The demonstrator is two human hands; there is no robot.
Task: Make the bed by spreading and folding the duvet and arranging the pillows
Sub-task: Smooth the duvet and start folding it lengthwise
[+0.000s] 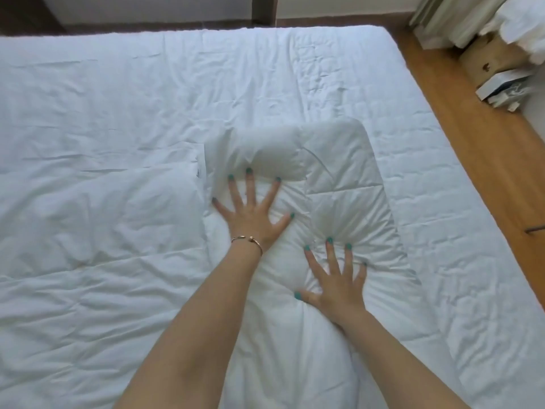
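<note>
1. Pressing flat on the pillow (pixel 295 261) with both hands: left hand (pixel 253 214) farther up, right hand (pixel 339 287) nearer the body and to the right, fingers of both splayed straight, gripping nothing.
2. Pillow's long axis running away from the body, roughly along the forearms; far end just beyond the left fingertips, so left hand nearer that end, right hand nearer the near end.
3. Second pillow (pixel 118 208) lying just left, touching or nearly so, long axis crosswise.
4. Quilted fold of duvet (pixel 354 178) lying under and to the right of the pressed pillow, stitched squares showing; rest of duvet spread across the bed (pixel 472 261), creased.
5. All white cotton-like cloth, soft and puffy; fabric dimpling in radiating pleats around the right fingertips, bulging beyond the left ones. Likely to spring back once released.
6. Probably plumping or flattening the pillow before placing.
7. Bracelet (pixel 247 240) on the left wrist; wooden floor (pixel 460 119) to the right, boxes (pixel 501 84) near the wall.
</note>
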